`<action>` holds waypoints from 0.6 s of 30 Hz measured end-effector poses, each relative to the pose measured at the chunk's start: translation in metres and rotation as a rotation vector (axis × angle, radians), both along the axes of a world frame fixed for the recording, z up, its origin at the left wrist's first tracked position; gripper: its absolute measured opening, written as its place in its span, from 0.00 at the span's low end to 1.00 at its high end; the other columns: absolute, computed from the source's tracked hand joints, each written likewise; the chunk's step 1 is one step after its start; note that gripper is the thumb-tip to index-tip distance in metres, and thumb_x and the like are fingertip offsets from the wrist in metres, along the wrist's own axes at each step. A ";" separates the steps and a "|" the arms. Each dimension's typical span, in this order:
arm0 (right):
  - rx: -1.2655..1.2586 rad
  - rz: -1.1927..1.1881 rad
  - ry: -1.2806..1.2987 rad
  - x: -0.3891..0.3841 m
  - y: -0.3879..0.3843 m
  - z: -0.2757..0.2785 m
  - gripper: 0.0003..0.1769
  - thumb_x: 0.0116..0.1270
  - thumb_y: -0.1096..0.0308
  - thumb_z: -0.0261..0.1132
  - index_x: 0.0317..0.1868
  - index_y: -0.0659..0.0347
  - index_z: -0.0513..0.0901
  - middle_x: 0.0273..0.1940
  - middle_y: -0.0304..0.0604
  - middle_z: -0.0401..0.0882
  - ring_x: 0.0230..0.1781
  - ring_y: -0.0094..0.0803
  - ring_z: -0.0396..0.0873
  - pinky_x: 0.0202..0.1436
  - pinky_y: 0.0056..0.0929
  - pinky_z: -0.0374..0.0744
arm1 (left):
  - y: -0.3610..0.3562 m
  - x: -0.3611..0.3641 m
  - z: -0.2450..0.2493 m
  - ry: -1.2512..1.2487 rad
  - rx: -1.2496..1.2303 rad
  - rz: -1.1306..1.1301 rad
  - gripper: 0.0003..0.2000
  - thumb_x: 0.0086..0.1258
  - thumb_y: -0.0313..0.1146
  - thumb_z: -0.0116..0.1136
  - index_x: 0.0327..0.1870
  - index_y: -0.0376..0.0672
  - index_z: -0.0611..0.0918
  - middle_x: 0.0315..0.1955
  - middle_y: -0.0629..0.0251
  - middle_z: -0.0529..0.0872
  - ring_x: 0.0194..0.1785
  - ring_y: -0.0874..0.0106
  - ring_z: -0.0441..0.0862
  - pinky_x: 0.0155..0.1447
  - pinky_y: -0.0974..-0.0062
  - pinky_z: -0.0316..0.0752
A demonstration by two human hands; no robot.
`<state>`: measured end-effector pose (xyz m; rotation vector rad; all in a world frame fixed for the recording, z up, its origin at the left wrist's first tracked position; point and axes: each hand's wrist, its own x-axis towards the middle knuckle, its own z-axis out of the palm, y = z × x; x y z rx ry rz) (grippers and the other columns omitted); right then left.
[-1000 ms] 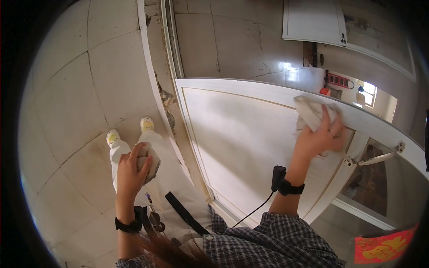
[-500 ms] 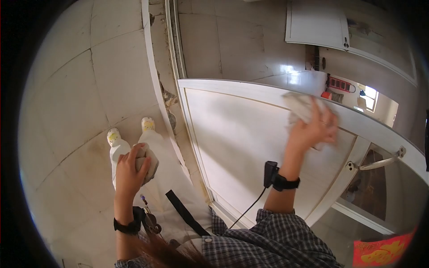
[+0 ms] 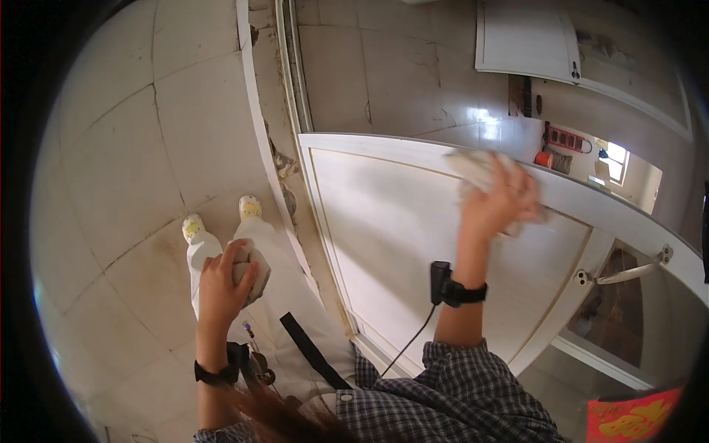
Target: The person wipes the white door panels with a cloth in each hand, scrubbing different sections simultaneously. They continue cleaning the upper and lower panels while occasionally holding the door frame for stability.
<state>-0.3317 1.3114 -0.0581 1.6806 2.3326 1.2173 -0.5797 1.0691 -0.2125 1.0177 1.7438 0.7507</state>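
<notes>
My right hand (image 3: 496,201) presses a pale cloth (image 3: 471,166) flat against the upper part of a white door panel (image 3: 384,229). The fingers are spread over the cloth and a ring shows on one of them. My left hand (image 3: 223,289) hangs lower at my side, closed around a second, crumpled beige cloth (image 3: 251,269). Both wrists wear black bands, and a cable runs from the right one.
A metal door handle (image 3: 628,269) sits to the right of my right hand, above a glass pane. The door frame (image 3: 258,133) runs up the middle. Tiled floor (image 3: 133,162) lies on the left, with my slippered feet (image 3: 221,218). A red paper decoration (image 3: 628,417) shows at bottom right.
My right hand has slid the cloth leftward along the top of the door panel, away from the handle. My left hand has kept its cloth and barely moved.
</notes>
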 end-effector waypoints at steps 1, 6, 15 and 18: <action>0.064 -0.011 0.008 0.005 0.001 0.018 0.35 0.33 0.71 0.74 0.49 0.39 0.83 0.52 0.29 0.73 0.59 0.40 0.62 0.61 0.48 0.55 | -0.001 0.000 -0.001 0.010 -0.003 0.002 0.16 0.62 0.36 0.58 0.50 0.43 0.77 0.31 0.54 0.84 0.37 0.55 0.78 0.51 0.65 0.68; 0.053 -0.007 -0.017 0.006 0.003 0.006 0.32 0.37 0.71 0.71 0.49 0.39 0.82 0.54 0.29 0.71 0.58 0.41 0.62 0.58 0.46 0.56 | 0.002 -0.001 0.000 -0.021 0.007 0.006 0.16 0.62 0.37 0.57 0.50 0.43 0.77 0.31 0.54 0.84 0.36 0.55 0.78 0.51 0.65 0.68; -0.211 0.069 -0.112 0.009 0.001 -0.112 0.28 0.45 0.69 0.67 0.52 0.48 0.79 0.60 0.37 0.65 0.60 0.41 0.61 0.57 0.47 0.57 | -0.007 -0.004 0.001 0.009 0.001 0.001 0.16 0.62 0.37 0.57 0.49 0.44 0.77 0.31 0.53 0.84 0.36 0.55 0.78 0.50 0.65 0.69; -0.185 0.106 -0.112 0.018 -0.001 -0.115 0.32 0.45 0.70 0.68 0.56 0.45 0.77 0.61 0.37 0.64 0.61 0.41 0.60 0.59 0.49 0.56 | -0.010 -0.007 0.001 0.000 -0.019 -0.012 0.16 0.62 0.37 0.57 0.51 0.45 0.77 0.33 0.53 0.83 0.39 0.54 0.78 0.50 0.63 0.70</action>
